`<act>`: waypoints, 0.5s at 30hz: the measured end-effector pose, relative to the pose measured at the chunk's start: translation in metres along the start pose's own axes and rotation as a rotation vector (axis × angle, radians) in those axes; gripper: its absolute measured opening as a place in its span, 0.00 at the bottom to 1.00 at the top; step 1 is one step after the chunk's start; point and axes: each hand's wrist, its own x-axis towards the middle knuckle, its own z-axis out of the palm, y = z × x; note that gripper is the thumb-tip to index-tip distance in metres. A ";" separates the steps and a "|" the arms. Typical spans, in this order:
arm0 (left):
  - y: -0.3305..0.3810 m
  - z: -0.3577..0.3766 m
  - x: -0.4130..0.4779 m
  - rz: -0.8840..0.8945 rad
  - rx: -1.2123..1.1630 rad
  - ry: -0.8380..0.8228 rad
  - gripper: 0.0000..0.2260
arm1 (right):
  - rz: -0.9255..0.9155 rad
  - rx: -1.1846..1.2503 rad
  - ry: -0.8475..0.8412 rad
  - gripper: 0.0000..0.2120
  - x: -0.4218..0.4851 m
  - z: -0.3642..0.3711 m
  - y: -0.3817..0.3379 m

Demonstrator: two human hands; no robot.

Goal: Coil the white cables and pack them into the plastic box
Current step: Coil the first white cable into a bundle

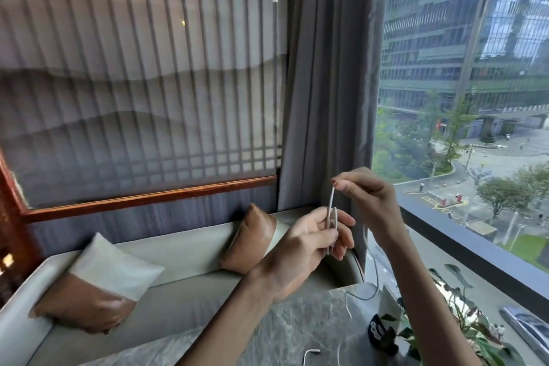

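Observation:
A thin white cable [331, 202] is held up in front of the window. My left hand [309, 244] grips several narrow folded loops of it between thumb and fingers. Just above and to the right, my right hand [371, 196] pinches the top of a loop at its fingertips. The loose length of the cable [375, 270] hangs down behind my right forearm to the grey stone table [291, 333]. Another white cable end [311, 352] lies on the table at the bottom edge. No plastic box is in view.
A grey sofa [184, 258] with two brown-and-white cushions [98, 282] stands behind the table. A leafy potted plant [463, 324] and a small dark object [376, 330] stand at the table's right. A grey curtain [326, 83] and a big window are beyond.

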 end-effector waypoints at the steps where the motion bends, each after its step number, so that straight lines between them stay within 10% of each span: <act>1: -0.001 -0.002 0.001 0.015 0.002 0.027 0.13 | 0.087 0.014 -0.032 0.02 -0.003 0.007 0.005; 7: -0.008 -0.030 0.025 -0.003 -0.085 0.301 0.15 | 0.463 -0.015 -0.238 0.19 -0.078 0.045 0.036; 15: -0.038 -0.054 0.039 0.030 0.258 0.451 0.15 | 0.122 -0.769 -0.600 0.09 -0.111 0.027 -0.012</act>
